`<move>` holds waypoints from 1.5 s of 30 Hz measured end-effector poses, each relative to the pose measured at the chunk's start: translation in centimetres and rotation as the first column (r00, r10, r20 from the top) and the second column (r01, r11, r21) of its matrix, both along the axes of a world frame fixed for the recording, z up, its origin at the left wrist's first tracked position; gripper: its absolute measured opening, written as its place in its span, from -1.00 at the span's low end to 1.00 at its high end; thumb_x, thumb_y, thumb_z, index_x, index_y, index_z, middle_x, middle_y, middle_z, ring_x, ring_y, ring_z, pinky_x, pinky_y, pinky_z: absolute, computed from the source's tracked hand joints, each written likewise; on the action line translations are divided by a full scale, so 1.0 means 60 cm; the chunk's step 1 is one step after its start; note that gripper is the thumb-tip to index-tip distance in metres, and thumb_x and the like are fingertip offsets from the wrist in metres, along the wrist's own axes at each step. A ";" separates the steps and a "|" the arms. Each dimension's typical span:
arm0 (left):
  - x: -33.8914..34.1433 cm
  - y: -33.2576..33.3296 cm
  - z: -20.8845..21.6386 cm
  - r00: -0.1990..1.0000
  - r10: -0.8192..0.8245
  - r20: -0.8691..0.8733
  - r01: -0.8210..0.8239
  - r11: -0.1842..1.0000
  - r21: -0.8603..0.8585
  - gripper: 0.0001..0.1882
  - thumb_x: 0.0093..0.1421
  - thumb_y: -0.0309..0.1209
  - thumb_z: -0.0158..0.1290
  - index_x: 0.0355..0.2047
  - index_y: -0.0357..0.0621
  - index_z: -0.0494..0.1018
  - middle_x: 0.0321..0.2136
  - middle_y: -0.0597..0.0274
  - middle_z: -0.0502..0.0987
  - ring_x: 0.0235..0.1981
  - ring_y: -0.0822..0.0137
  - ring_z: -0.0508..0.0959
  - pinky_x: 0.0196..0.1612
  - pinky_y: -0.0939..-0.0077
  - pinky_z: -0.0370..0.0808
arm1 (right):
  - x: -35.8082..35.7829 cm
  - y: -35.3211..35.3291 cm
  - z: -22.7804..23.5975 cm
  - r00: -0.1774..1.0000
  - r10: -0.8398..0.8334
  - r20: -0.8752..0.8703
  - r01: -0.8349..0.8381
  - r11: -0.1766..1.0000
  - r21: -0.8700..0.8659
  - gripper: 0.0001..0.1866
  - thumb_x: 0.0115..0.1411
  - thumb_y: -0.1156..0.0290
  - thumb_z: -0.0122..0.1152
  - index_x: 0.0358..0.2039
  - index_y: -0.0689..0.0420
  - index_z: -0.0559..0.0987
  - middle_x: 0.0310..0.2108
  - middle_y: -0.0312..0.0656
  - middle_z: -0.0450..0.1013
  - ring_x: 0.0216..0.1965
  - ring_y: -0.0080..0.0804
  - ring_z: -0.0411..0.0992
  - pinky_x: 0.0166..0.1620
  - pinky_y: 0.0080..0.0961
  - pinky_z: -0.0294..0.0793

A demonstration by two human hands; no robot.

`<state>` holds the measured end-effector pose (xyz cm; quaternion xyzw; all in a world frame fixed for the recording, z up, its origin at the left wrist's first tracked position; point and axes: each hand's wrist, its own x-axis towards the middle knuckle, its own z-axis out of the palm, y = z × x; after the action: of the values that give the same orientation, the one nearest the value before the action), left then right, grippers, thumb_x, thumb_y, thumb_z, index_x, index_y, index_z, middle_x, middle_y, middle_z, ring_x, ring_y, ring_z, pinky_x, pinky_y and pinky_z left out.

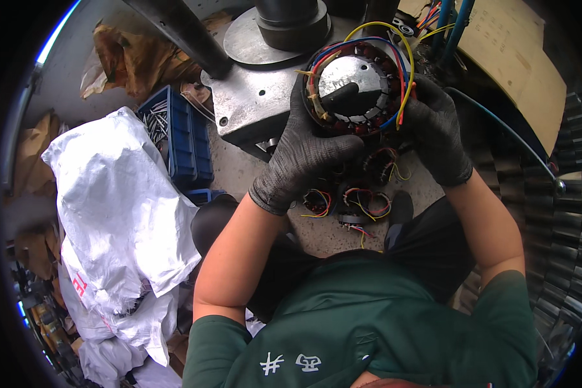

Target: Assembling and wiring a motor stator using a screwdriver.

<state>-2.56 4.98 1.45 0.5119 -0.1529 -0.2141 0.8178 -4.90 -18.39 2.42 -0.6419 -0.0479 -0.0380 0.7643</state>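
A ring-shaped motor stator (pixel 372 122) with dark red coils is held up over the metal press bed. My left hand (pixel 307 145), in a dark grey knit glove, grips the stator's left side, with a finger reaching across its inner opening and the thumb below. My right hand (pixel 438 132), gloved alike, closes at the stator's right edge beside the lead wires; its fingertips are partly hidden. Yellow, blue and red lead wires (pixel 410 55) loop around the ring's top and right. Through the opening shows a round, shiny metal face (pixel 359 74).
Several wired stators (pixel 355 210) lie on the floor between my feet. A blue bin (pixel 187 139) of metal pins and a white woven sack (pixel 119 194) stand left. Press columns (pixel 187 35) rise ahead. Cardboard (pixel 504 58) and stacked metal cores (pixel 566 252) lie right.
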 end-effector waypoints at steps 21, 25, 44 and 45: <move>0.016 0.003 0.004 0.968 0.097 0.229 -0.151 0.961 0.232 -0.17 0.07 -0.46 0.43 0.30 -0.26 0.26 0.05 0.06 0.57 0.08 0.27 0.60 0.10 0.32 0.61 | 0.009 0.008 0.001 0.993 -0.104 0.054 0.109 0.990 -0.088 -0.63 0.28 0.28 0.26 0.00 0.24 0.67 -0.34 -0.33 0.58 -0.33 -0.65 0.47 -0.24 -0.59 0.49; 0.036 0.021 -0.023 0.992 0.122 -0.037 -0.108 0.958 0.266 -0.38 0.23 -0.03 0.31 0.09 -0.28 0.50 -0.30 0.18 0.66 -0.30 0.40 0.67 -0.30 0.53 0.58 | 0.031 -0.003 -0.023 0.993 -0.086 0.084 0.099 0.980 -0.172 -0.66 0.32 0.32 0.24 0.03 0.23 0.67 -0.35 -0.37 0.56 -0.39 -0.67 0.44 -0.29 -0.59 0.46; 0.056 0.025 -0.050 0.867 0.450 -0.213 -0.446 0.892 0.068 -0.77 0.34 -0.49 0.12 -0.03 -0.28 0.47 -0.07 0.00 0.61 -0.09 0.12 0.70 -0.10 0.19 0.72 | -0.015 0.007 0.002 0.964 0.026 0.263 0.089 0.905 -0.417 -0.66 0.34 0.62 0.19 0.11 0.21 0.63 -0.26 -0.24 0.61 -0.30 -0.58 0.54 -0.15 -0.54 0.58; 0.058 0.027 -0.052 0.870 0.453 -0.195 -0.448 0.891 0.068 -0.76 0.34 -0.50 0.12 -0.01 -0.29 0.46 -0.08 0.00 0.61 -0.11 0.12 0.70 -0.10 0.22 0.72 | -0.019 0.013 0.003 0.911 0.102 0.399 0.160 0.806 -0.571 -0.66 0.33 0.62 0.19 0.11 0.22 0.63 -0.23 -0.20 0.62 -0.24 -0.54 0.58 -0.09 -0.52 0.60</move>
<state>0.93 6.60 -1.69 0.5167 0.0580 -0.0709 0.8512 -6.05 -17.63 2.58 -0.8257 -0.2067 -0.1669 0.4977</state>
